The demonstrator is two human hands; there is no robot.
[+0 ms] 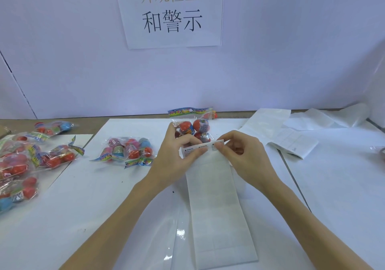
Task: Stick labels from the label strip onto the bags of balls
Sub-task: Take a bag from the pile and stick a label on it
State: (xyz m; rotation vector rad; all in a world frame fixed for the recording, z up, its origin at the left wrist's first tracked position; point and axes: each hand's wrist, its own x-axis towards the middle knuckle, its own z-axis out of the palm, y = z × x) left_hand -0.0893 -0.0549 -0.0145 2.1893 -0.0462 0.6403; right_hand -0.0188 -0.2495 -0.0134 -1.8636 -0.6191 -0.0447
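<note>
Head view shows the left hand and right hand pinching the label strip at its top row of warning labels, over an apparently unlabelled bag of balls, more bags waiting leftward.

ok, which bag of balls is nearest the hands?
The bag with red balls just behind the left hand and right hand; the other bags lie further left.
</note>
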